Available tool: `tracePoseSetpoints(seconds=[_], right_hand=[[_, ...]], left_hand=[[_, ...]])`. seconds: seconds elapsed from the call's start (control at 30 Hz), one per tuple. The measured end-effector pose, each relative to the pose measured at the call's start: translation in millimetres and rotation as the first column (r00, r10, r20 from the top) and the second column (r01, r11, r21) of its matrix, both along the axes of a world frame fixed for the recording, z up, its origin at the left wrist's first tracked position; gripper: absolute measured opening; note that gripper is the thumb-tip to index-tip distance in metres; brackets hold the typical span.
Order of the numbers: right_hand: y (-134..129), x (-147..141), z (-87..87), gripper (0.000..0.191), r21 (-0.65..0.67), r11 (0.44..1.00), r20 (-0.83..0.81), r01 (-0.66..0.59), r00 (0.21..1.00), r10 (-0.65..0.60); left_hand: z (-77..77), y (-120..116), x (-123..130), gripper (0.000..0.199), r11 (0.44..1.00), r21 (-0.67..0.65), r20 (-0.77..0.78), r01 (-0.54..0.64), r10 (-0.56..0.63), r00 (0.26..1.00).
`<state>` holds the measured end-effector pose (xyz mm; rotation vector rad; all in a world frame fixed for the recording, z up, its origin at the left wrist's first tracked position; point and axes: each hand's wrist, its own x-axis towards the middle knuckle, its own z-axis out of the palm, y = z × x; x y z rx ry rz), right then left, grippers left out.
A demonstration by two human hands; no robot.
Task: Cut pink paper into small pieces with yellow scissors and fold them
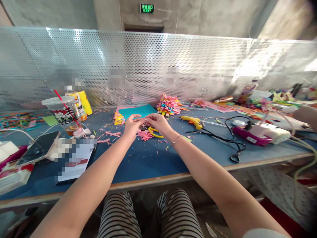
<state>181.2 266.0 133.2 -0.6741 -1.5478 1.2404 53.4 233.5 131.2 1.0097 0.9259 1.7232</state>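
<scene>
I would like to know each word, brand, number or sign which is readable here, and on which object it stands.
"安全出口" and "EXIT": on the green sign high on the wall.
Plastic cup: black and red lettering, not clear enough to read.
Bottle behind it: label too small to read surely.
Tablet screen: pixelated, unreadable.

Head camera looks forward and down over the table (pixel 151 163).

The tabletop (pixel 148 168) is blue, the glue gun (pixel 193 121) yellow, the central paper scraps (pixel 144 135) pink, the sheet (pixel 143 110) teal, the trousers (pixel 182 215) black-and-white striped.
</scene>
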Motion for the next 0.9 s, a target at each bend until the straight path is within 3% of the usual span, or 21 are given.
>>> tracePoseSetpoints(seconds=[0.17, 0.43, 0.77, 0.9], right_hand=[[-0.5, -0.5, 0.6, 0.024, -0.002, 1.0, -0.056, -0.01, 0.998, 0.01], [-1.2, -1.5, 1.2, 0.025, 0.009, 1.0, -0.087, 0.014, 0.996, -0.013], [1.8, -1.2, -2.0, 0.022, 0.03, 1.0, -0.01, 0.006, 1.0, -0.006], [1.5, 1.5, 0.3, 0.016, 0.242, 0.966, 0.185, 0.087, 0.974, -0.134]], left_hand=[[4.1, -4.3, 1.8, 0.025, 0.997, -0.054, 0.127, 0.055, -0.048, 0.991], [3.0, -5.3, 3.1, 0.025, 0.995, -0.043, 0.179, 0.089, -0.08, 0.981], [0.2, -1.7, 2.9, 0.03, 0.999, -0.036, -0.024, -0.028, 0.027, 0.999], [-1.6, 2.4, -1.2, 0.027, 0.999, -0.009, -0.09, -0.041, 0.04, 0.995]])
